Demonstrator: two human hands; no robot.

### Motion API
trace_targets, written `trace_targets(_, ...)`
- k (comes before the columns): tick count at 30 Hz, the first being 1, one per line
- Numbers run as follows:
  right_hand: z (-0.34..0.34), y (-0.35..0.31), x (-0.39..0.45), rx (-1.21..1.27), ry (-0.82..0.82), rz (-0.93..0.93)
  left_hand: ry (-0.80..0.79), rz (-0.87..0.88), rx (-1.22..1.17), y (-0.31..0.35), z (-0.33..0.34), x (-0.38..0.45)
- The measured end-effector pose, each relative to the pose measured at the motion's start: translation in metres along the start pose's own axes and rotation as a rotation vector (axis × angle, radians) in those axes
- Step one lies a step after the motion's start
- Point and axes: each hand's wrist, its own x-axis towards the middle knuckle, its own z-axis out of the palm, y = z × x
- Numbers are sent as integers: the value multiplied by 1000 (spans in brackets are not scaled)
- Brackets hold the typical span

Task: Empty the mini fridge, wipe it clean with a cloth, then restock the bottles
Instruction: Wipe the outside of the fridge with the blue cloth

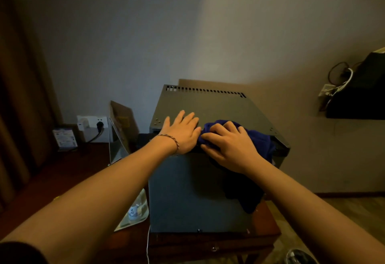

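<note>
Fridge (200, 193) sits closed on the low table (268, 234); your left hand (181, 132) lies flat, fingers spread, on its top. Right hand (229, 145) bunches the soft, limp cloth (260, 138) near the front edge—keep it wadded.

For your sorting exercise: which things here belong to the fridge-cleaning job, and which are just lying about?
Job: mini fridge, blue cloth, left hand, right hand.
Lying about: wall socket with plug, tray, small card stand, cables.
</note>
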Motion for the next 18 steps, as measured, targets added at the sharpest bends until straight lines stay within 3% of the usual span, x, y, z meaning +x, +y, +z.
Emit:
trace_targets(8, -8, 59, -33, 74, -76, 23, 20, -29, 57, 5, 1, -7)
trace_targets(18, -25, 122, -79, -96, -166, 72, 43, -89, 79, 11, 4, -7)
